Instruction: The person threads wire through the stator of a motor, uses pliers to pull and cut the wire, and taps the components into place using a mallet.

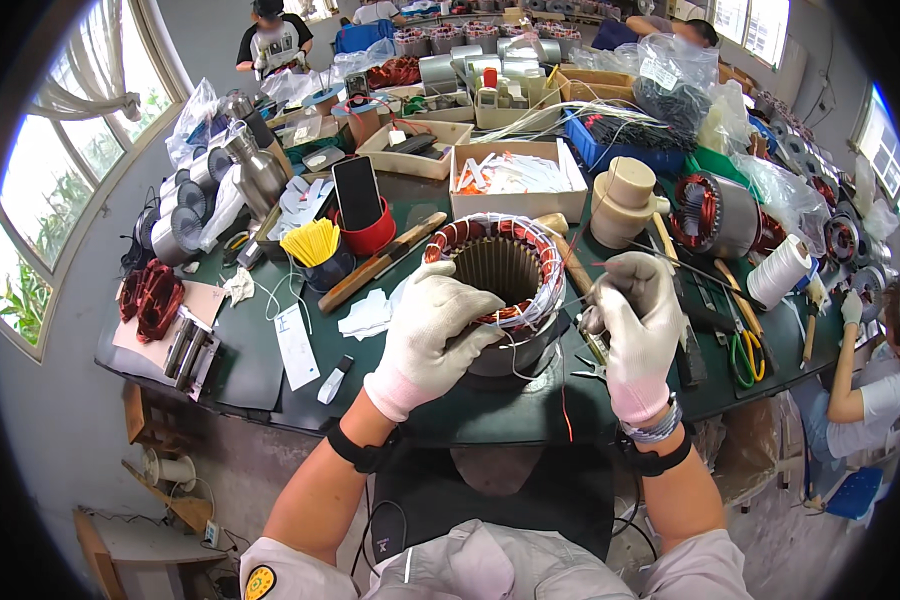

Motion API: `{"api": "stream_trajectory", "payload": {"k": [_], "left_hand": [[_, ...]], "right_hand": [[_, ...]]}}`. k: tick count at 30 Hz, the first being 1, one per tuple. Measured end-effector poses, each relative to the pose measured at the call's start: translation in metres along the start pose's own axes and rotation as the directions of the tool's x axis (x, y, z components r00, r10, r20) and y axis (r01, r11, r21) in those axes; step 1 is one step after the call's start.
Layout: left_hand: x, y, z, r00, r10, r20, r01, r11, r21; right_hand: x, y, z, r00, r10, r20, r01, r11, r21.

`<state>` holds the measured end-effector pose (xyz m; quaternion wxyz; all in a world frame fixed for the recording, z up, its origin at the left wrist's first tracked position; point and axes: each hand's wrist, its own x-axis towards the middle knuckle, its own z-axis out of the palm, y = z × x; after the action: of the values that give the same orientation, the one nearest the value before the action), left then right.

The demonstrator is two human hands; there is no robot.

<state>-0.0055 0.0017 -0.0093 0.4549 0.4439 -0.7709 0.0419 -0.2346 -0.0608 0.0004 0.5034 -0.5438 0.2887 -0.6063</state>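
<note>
A motor stator stands upright at the front middle of the bench, its ridged bore facing up. Red-brown copper windings ring its top, bound with white cord whose loose end hangs down the front. My left hand, in a white glove, grips the near left of the winding rim between thumb and fingers. To the right of the stator, my gloved right hand is closed in a pinch. A thin strand runs from the winding to its fingertips. An orange-red wire hangs below the stator's right side.
Behind the stator sit a box of white strips, a phone in a red holder and yellow sticks. Green-handled scissors, a white thread spool and another stator lie right. A person works at far right.
</note>
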Motion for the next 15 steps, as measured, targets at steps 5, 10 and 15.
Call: {"api": "stream_trajectory", "payload": {"k": [5, 10, 15], "left_hand": [[0.0, 0.0, 0.0, 1.0, -0.011, 0.003, 0.011, 1.0, -0.005], [0.0, 0.001, 0.0, 1.0, -0.007, 0.008, 0.007, 1.0, 0.007], [0.0, 0.002, 0.0, 1.0, -0.009, -0.008, 0.009, 1.0, 0.003]], "right_hand": [[-0.009, 0.002, -0.003, 0.994, -0.002, -0.112, 0.009, 0.998, 0.065], [-0.011, 0.004, -0.003, 0.999, -0.045, -0.018, 0.046, 0.997, 0.057], [0.0, -0.005, 0.0, 0.973, -0.191, 0.127, 0.211, 0.964, -0.164]]}}
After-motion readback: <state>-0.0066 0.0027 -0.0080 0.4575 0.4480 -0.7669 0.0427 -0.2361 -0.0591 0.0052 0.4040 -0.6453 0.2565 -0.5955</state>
